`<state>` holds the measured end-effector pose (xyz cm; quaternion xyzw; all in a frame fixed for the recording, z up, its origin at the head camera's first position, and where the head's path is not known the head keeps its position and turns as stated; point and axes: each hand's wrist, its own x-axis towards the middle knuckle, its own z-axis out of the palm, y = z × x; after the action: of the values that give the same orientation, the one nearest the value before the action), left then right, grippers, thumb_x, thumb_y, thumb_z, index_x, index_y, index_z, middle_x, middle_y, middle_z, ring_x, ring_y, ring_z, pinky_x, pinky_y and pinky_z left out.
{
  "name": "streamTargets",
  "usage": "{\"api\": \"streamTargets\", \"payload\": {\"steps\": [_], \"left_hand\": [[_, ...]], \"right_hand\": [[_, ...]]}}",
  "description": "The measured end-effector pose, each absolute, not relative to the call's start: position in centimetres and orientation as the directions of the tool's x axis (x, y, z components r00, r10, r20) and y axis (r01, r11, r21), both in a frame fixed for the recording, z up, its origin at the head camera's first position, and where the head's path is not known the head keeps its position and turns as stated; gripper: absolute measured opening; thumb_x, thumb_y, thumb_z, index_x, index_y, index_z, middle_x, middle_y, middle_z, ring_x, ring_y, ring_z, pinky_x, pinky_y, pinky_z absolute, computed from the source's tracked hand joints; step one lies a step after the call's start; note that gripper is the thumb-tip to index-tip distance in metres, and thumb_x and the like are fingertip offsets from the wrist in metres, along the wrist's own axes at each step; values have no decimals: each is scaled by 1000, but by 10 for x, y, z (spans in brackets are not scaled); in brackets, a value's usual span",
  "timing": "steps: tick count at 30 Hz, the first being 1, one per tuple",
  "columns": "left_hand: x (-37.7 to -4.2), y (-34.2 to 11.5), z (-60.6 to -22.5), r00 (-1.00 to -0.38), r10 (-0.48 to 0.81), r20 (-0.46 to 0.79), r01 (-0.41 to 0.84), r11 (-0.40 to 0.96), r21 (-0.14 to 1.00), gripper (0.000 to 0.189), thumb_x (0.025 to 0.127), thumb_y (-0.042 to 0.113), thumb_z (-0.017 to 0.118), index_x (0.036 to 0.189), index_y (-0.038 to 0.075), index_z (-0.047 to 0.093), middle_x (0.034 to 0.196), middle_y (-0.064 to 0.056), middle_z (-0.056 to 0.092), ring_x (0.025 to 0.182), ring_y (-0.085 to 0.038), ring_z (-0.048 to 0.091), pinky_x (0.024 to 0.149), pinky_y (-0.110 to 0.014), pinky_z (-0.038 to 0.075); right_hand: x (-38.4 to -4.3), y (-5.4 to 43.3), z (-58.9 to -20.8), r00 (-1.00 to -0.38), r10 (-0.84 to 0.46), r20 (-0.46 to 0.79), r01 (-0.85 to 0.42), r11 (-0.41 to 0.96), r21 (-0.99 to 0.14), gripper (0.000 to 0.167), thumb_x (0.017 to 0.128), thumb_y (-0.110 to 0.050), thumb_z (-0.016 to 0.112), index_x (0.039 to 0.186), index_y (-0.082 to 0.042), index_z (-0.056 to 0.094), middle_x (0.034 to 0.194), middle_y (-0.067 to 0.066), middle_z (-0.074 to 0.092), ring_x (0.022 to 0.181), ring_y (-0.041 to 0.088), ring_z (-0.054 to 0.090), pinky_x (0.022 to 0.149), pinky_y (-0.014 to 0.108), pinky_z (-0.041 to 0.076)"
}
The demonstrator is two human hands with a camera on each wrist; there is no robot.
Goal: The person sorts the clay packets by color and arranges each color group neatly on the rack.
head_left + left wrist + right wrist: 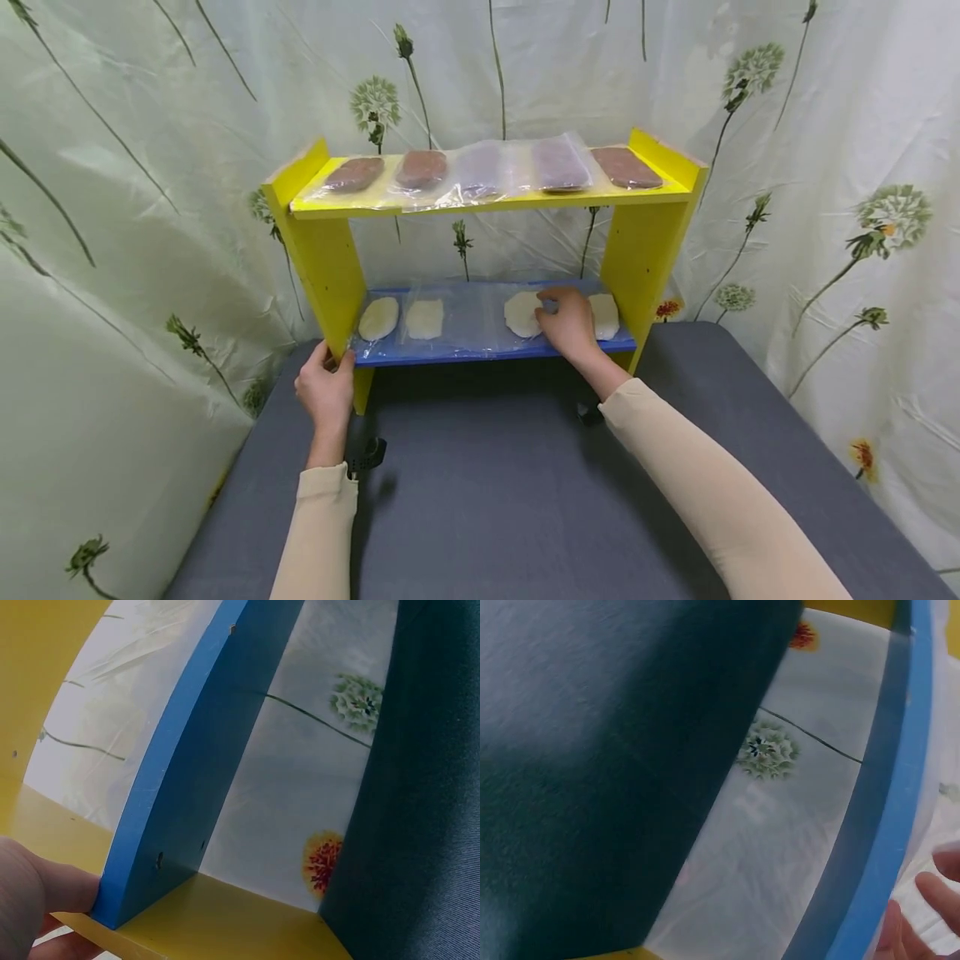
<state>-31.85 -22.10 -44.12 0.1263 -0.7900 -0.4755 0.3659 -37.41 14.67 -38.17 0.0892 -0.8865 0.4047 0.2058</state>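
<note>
A small yellow shelf unit (660, 242) with a blue lower board (450, 359) stands before me. My left hand (327, 390) grips the front edge of its left side panel, thumb against the blue board's end in the left wrist view. On the lower board lie flat, pale, dough-like pieces in clear plastic bags. My right hand (570, 323) reaches over this board, bent fingers and thumb touching the right edge of a round pale piece (522, 314). Another pale piece (604, 317) lies to its right, partly behind the hand. Fingers (939, 898) show beyond the board in the right wrist view.
Several brown and purplish flat slabs in clear bags lie along the yellow top board (495, 200). An oval pale piece (378, 318) and a squarish one (424, 319) lie at the lower left. The unit stands on a dark table (480, 500) before a flower-patterned curtain (825, 167).
</note>
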Motion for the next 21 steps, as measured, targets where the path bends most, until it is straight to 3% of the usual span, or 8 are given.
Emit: {"api": "streamTargets", "payload": {"steps": [2, 5, 11, 15, 21], "left_hand": [[-318, -221, -442, -701, -550, 454, 144, 513, 846, 33, 93, 22, 74, 124, 11, 72, 116, -15, 72, 102, -32, 70, 85, -50, 57], [-318, -221, -440, -699, -560, 446, 138, 506, 851, 33, 94, 22, 74, 124, 11, 72, 117, -14, 72, 103, -32, 70, 86, -50, 57], [-318, -220, -437, -709, -558, 430, 127, 499, 857, 34, 94, 22, 73, 126, 11, 71, 118, -14, 71, 105, -32, 69, 88, -49, 57], [-318, -220, -438, -712, -551, 435, 133, 502, 855, 33, 94, 21, 73, 126, 10, 71, 117, -15, 72, 104, -32, 69, 87, -49, 57], [-318, -220, -442, -696, -542, 471, 171, 512, 842, 33, 93, 18, 73, 125, 9, 71, 115, -16, 72, 102, -35, 70, 84, -52, 57]], "right_hand": [[-371, 146, -385, -886, -38, 462, -359, 688, -631, 30, 95, -13, 65, 123, -4, 72, 130, 16, 64, 46, 23, 45, 56, 38, 40], [-367, 145, -387, -873, -146, 466, -417, 720, -555, 32, 97, -17, 63, 127, -7, 70, 134, 17, 61, 48, 19, 45, 64, 40, 44], [-361, 145, -391, -858, -308, 412, -481, 763, -432, 35, 98, -19, 65, 132, -10, 68, 140, 17, 57, 83, 23, 67, 82, 46, 52], [-357, 147, -396, -858, -329, 395, -482, 784, -392, 37, 99, -23, 65, 134, -12, 67, 146, 17, 52, 85, 24, 69, 73, 44, 53], [-354, 149, -401, -864, -332, 378, -472, 797, -378, 37, 101, -25, 62, 136, -16, 65, 149, 14, 50, 70, 17, 64, 59, 36, 47]]}}
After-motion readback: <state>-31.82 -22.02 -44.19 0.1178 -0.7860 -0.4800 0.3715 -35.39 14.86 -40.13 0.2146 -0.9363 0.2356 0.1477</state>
